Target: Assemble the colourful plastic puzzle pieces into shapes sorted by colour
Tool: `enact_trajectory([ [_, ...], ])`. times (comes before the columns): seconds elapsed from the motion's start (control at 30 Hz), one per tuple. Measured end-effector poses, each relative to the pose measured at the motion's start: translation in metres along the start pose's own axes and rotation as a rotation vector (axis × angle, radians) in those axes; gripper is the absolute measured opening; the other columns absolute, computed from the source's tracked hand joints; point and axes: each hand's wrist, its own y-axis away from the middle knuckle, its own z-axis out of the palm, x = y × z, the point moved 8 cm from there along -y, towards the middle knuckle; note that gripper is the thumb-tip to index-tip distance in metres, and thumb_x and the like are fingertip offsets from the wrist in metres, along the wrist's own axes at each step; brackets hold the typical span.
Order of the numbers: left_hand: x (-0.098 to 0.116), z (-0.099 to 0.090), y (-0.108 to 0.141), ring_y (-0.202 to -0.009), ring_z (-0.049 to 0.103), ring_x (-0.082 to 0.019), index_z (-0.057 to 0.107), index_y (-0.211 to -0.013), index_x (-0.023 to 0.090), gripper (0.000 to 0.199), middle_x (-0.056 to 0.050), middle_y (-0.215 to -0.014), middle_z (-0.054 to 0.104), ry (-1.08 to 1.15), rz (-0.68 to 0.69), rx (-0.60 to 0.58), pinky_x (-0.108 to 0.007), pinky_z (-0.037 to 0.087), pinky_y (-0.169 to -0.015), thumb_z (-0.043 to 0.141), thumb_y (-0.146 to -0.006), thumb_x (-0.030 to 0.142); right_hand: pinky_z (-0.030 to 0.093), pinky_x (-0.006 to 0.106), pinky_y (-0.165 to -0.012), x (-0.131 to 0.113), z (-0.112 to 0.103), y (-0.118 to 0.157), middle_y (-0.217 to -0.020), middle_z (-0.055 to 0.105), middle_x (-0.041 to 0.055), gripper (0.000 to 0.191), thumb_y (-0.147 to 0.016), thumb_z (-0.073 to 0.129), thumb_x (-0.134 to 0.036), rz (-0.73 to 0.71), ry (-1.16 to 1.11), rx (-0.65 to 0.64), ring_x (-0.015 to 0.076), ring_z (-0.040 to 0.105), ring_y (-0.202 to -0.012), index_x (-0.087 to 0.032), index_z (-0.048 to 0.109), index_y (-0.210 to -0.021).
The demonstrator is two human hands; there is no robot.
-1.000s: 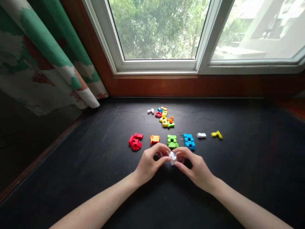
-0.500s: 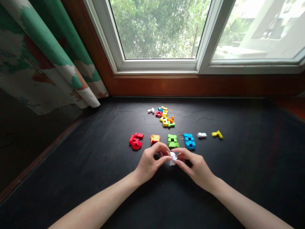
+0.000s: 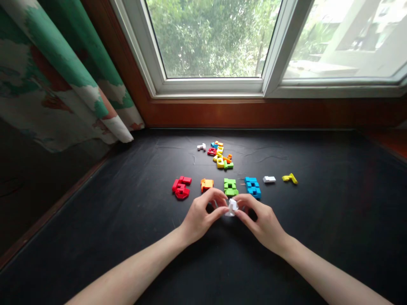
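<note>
A small white plastic toy piece (image 3: 232, 206) is held between the fingertips of both hands, above the black surface. My left hand (image 3: 205, 214) pinches it from the left and my right hand (image 3: 259, 218) from the right; the fingers partly hide its shape. Just beyond the hands lie a green toy block (image 3: 230, 187) and a blue toy block (image 3: 252, 187). An orange toy block (image 3: 207, 185) sits behind the left hand, with a red toy piece shaped like a 6 (image 3: 182, 188) further left.
To the right of the row lie a white piece (image 3: 269, 179) and a yellow piece (image 3: 290, 178). Behind it is a loose cluster of several coloured pieces (image 3: 220, 163), with another white piece (image 3: 201, 147) beside it. A curtain (image 3: 108, 114) hangs at left; a window frame (image 3: 210, 88) stands behind.
Between the fingers, the white piece has turned and shifted slightly up and to the right. Both hands keep their pinch, and the other pieces lie where they were.
</note>
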Motion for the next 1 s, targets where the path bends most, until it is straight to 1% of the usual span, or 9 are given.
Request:
enact_trajectory([
  [0.2, 0.0026, 0.0067, 0.0005, -0.084, 0.059, -0.018, 0.062, -0.092, 0.017, 0.019, -0.003, -0.091, 0.065, -0.175, 0.054, -0.081, -0.028, 0.047, -0.076, 0.075, -0.083, 0.027, 0.053, 0.027, -0.068, 0.0057, -0.0021, 0.001, -0.091, 0.068, 0.002, 0.012, -0.097, 0.053, -0.025, 0.025, 0.005, 0.048, 0.0155, 0.064, -0.071, -0.023, 0.052, -0.109],
  [0.3, 0.0037, 0.009, 0.0009, -0.085, 0.058, -0.019, 0.063, -0.091, 0.016, 0.017, -0.004, -0.091, 0.065, -0.213, 0.091, -0.101, -0.029, 0.047, -0.076, 0.073, -0.085, 0.028, 0.054, 0.027, -0.067, 0.0072, -0.0022, 0.0015, -0.09, 0.067, 0.0022, 0.011, -0.097, 0.052, -0.026, 0.03, 0.014, 0.055, 0.0158, 0.064, -0.071, -0.024, 0.05, -0.108],
  [0.47, 0.0069, 0.0075, 0.0009, -0.085, 0.06, -0.019, 0.064, -0.089, 0.016, 0.011, -0.005, -0.091, 0.067, -0.189, 0.123, -0.076, -0.03, 0.049, -0.078, 0.065, -0.09, 0.027, 0.054, 0.027, -0.067, 0.0053, -0.004, 0.0015, -0.089, 0.066, 0.0021, 0.011, -0.097, 0.051, -0.027, 0.018, 0.029, 0.064, 0.0159, 0.064, -0.071, -0.024, 0.049, -0.107],
  [0.63, 0.0062, 0.0047, 0.0009, -0.08, 0.063, -0.018, 0.066, -0.091, 0.016, 0.013, -0.006, -0.088, 0.07, -0.156, 0.088, -0.053, -0.028, 0.05, -0.074, 0.064, -0.091, 0.029, 0.055, 0.028, -0.065, 0.0047, -0.004, 0.0014, -0.088, 0.067, 0.0029, 0.011, -0.096, 0.051, -0.027, 0.032, 0.026, 0.06, 0.0166, 0.064, -0.07, -0.024, 0.049, -0.106],
  [0.77, 0.0067, 0.0031, 0.0011, -0.074, 0.063, -0.016, 0.066, -0.091, 0.015, 0.014, -0.005, -0.085, 0.071, -0.134, 0.08, -0.035, -0.026, 0.051, -0.071, 0.062, -0.092, 0.028, 0.055, 0.028, -0.065, 0.0044, -0.0037, 0.0014, -0.088, 0.068, 0.0029, 0.011, -0.096, 0.051, -0.026, 0.029, 0.033, 0.062, 0.0165, 0.063, -0.07, -0.024, 0.049, -0.107],
  [1.0, 0.0093, 0.0021, 0.0015, -0.076, 0.062, -0.016, 0.064, -0.091, 0.015, 0.01, -0.005, -0.086, 0.068, -0.118, 0.099, -0.018, -0.026, 0.05, -0.07, 0.061, -0.092, 0.025, 0.054, 0.026, -0.063, 0.0017, -0.0044, 0.0005, -0.085, 0.068, 0.0016, 0.011, -0.094, 0.052, -0.025, 0.021, 0.056, 0.07, 0.0158, 0.063, -0.067, -0.024, 0.049, -0.104],
])
